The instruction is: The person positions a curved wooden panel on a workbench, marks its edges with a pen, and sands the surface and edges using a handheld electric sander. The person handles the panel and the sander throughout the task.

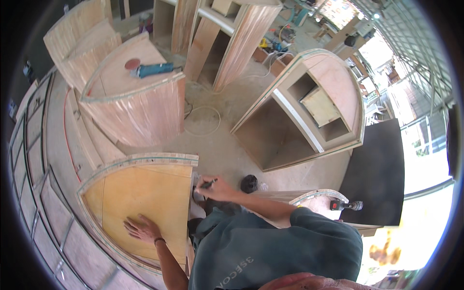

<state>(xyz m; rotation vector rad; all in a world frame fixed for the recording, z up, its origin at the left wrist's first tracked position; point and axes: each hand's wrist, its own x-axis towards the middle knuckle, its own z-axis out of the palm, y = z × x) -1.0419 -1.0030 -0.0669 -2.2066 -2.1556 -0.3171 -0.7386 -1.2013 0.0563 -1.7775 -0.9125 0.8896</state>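
A curved wooden cabinet piece with a yellowish top panel [154, 198] and a layered pale rim stands at my left. My left hand [142, 228] lies flat on this panel, fingers spread, and holds nothing. Past the panel's straight right edge, my right hand [218, 189] is closed around a slim dark pen [209, 184]. The pen's tip is too small to make out, and whether it touches the wood cannot be told. Part of the cabinet's side below that edge is hidden by my right hand and body.
An angle sander [152, 70] rests on a curved cabinet [135, 113] further off. At right stand an open cabinet with a drawer [321, 107] and a black curved panel [374, 174]. A cordless drill [346, 205] lies near my right shoulder; a hose [220, 123] loops on the floor.
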